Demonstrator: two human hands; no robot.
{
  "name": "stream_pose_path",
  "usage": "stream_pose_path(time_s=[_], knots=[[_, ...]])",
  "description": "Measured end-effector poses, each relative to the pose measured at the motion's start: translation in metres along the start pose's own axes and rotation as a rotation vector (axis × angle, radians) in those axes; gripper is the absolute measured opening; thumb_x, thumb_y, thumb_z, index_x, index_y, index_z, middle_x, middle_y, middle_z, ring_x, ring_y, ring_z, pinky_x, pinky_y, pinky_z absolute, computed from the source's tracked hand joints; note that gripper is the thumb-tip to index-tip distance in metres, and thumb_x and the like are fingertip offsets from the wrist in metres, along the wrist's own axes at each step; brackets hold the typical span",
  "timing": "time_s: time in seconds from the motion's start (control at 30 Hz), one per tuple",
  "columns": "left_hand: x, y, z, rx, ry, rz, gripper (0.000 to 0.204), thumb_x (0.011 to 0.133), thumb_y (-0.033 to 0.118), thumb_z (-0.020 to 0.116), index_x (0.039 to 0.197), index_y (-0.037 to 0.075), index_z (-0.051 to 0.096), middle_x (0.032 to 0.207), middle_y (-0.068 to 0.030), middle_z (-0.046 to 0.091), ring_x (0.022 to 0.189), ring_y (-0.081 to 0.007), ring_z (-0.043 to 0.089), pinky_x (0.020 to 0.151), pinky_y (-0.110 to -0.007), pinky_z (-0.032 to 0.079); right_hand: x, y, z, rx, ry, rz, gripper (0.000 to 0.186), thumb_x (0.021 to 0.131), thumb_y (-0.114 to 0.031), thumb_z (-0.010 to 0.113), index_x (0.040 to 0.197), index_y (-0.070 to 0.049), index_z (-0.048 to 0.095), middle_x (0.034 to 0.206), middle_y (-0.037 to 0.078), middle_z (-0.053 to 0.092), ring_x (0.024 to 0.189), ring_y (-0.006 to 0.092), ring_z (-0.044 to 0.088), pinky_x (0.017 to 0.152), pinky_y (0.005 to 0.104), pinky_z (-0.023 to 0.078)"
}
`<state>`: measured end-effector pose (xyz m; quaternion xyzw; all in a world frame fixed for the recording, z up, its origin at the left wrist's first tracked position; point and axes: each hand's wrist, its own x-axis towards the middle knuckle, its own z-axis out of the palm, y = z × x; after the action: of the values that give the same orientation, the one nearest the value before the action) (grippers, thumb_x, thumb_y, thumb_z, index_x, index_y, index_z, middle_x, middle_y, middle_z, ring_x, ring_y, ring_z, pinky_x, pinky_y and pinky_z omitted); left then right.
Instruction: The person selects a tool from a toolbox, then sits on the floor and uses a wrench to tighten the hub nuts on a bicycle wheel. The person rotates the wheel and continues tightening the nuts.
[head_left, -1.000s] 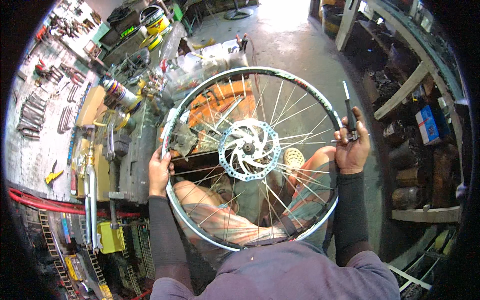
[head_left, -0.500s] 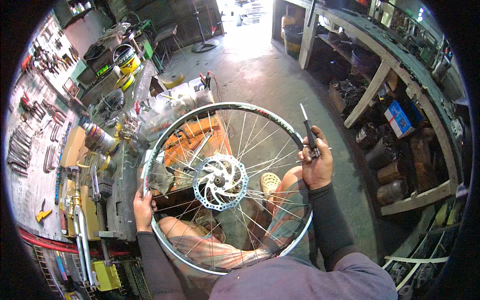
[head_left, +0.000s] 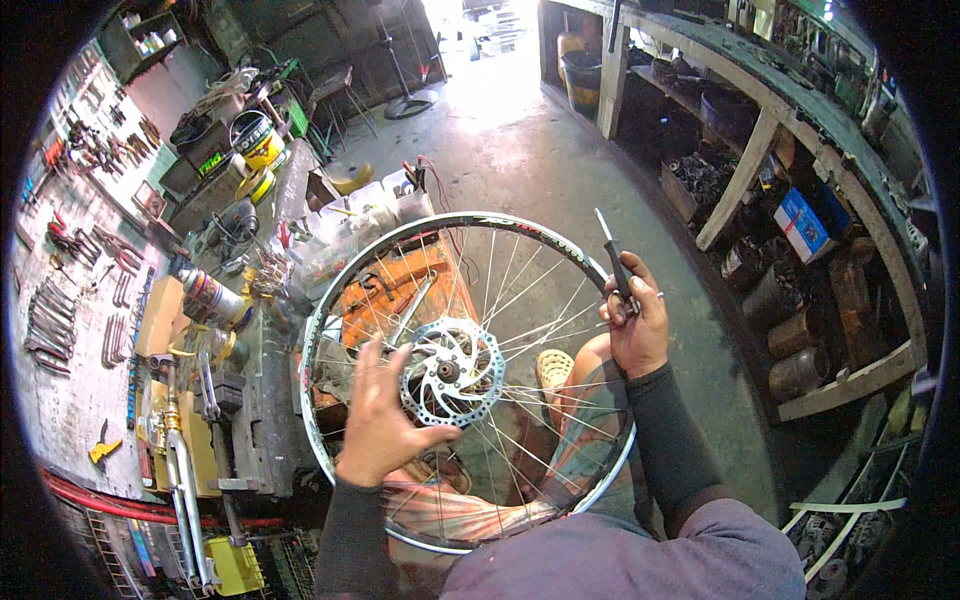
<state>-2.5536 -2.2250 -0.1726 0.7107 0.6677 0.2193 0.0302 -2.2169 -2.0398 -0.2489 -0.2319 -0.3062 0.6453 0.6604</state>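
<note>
One purple-grey cloth shirt [head_left: 620, 560] and two black knit sleeves [head_left: 350, 540] stand nearest. The left hand [head_left: 390, 420] is held with fingers spread wide and grips nothing, in front of the wheel's left half, just beside the brake rotor [head_left: 485, 385]; whether it touches the spokes cannot be told. The right hand [head_left: 640, 325] is closed around one screwdriver [head_left: 620, 265], its black handle smooth, its bright shaft pointing up; this hand is at the rim's right edge, contact uncertain.

One bicycle wheel [head_left: 470, 222] is in front of the torso, above the lap: round rim, black with pale metal edges, thin wire spokes. The single rotor, flat perforated steel with curved arms, surrounds one dark hub end [head_left: 450, 370]. Seen through and past the spokes are one perforated, cream-yellow clog [head_left: 553, 370] and one scuffed orange case [head_left: 410, 290].

To the left, one silver metal bicycle fork [head_left: 185, 470] is upright beside a worn grey workbench [head_left: 265, 430], which carries one cylindrical spray can [head_left: 213, 295]. A white tool board [head_left: 50, 390] flanks it. To the right, rough timber shelving [head_left: 745, 180] holds one blue box [head_left: 803, 225]. Smooth, stained grey concrete floor [head_left: 520, 160] extends to one glaring doorway [head_left: 485, 30].
</note>
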Motion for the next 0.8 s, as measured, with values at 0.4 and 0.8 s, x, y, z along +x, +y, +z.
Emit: stream_pose_path(time_s=[0.4, 0.8], knots=[[0.034, 0.035, 0.031, 0.019, -0.106, 0.017, 0.110, 0.060, 0.053, 0.096, 0.154, 0.016, 0.054, 0.166, -0.0350, 0.031, 0.152, -0.0559, 0.034, 0.121, -0.062, 0.035, 0.001, -0.001, -0.008, -0.007, -0.003, -0.011, 0.048, 0.104, -0.021, 0.059, 0.147, -0.003, 0.057, 0.102, 0.010, 0.069, 0.063, 0.0076, 0.054, 0.064, 0.0278, 0.052], [0.030, 0.039, 0.043, 0.066, 0.013, 0.012, 0.105, 0.060, 0.054, 0.095, 0.149, 0.015, 0.057, 0.161, -0.0340, 0.041, 0.145, -0.0531, 0.042, 0.119, -0.062, 0.036, -0.001, -0.004, -0.003, 0.067, 0.017, -0.022, 0.043, 0.104, -0.019, 0.059, 0.144, -0.002, 0.059, 0.099, 0.010, 0.070, 0.061, 0.0068, 0.054, 0.063, 0.0279, 0.053]])
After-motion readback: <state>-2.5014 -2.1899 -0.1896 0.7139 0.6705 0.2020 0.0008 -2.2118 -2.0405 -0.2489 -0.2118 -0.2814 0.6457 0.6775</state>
